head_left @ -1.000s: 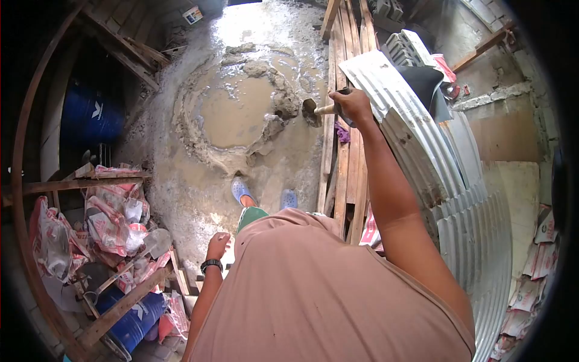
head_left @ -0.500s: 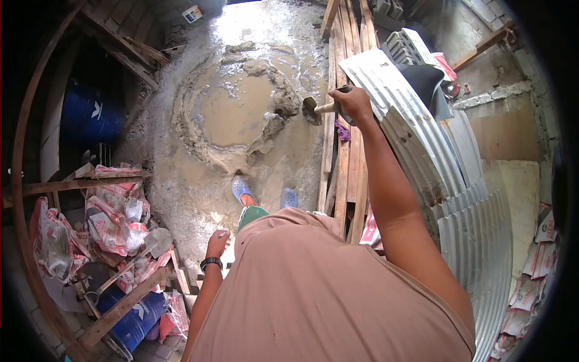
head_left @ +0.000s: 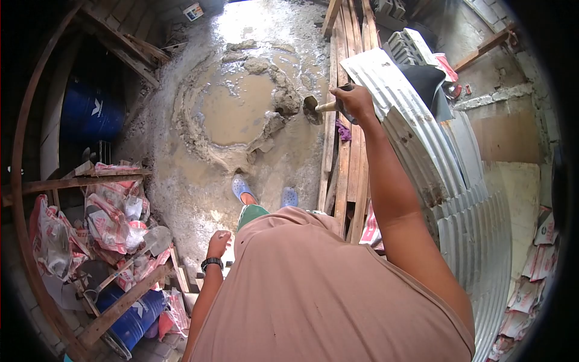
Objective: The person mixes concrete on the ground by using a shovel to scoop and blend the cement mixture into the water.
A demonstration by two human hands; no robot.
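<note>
My right hand (head_left: 357,104) is closed around the dark grip of a shovel (head_left: 326,107). Its short-looking pale shaft runs down to a muddy blade on the wet floor, just right of a ring of wet mortar (head_left: 278,99). Grey-brown water (head_left: 235,111) pools inside that ring. At my side, near the shorts, hangs my left hand (head_left: 218,244), with loosely bent fingers and nothing visible in it. A dark watch is on that wrist. Both feet, in blue clogs (head_left: 240,186), stand at the ring's near side.
Long wooden planks (head_left: 354,157) lie along the right, beside corrugated metal sheets (head_left: 422,133). Crumpled cement bags (head_left: 111,217) and a blue drum (head_left: 129,314) fill the lower left behind wooden rails. Another blue drum (head_left: 90,111) stands farther back. A white bucket (head_left: 193,11) is at the far wall.
Almost nothing differs. The right hand and shovel appear in nearly the same place, with a very slight shift; the left hand still hangs at my side.
</note>
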